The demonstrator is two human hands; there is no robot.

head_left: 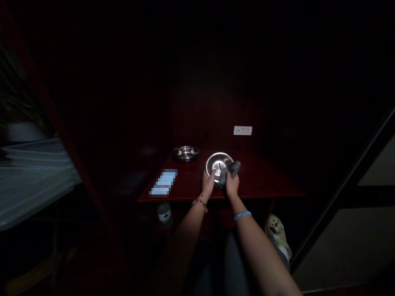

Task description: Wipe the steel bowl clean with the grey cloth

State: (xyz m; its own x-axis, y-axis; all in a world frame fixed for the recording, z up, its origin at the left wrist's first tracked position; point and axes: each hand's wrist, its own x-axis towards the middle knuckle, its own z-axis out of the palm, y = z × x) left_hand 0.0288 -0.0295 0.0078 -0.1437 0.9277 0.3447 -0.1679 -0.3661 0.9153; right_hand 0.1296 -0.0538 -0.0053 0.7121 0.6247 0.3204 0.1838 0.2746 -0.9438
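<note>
A shiny metal bowl (218, 159) is tilted toward me above the dark red tabletop (262, 183). My left hand (207, 182) grips its near left rim, thumb over the edge. In my right hand (232, 183) is a grey cloth (235, 167), bunched against the bowl's right rim and hanging partly over the near side. The fingers of both hands are mostly hidden below the bowl and cloth. Further back on the left, a second metal bowl (186, 153) sits on the tabletop, possibly stacked with another.
A pixelated bright rectangle (164, 182) lies at the table's left. A white socket panel (242, 130) is on the back wall. Below the table are a labelled container (164, 214) at left and a clog-style shoe (277, 234) at right. Dark panels flank both sides.
</note>
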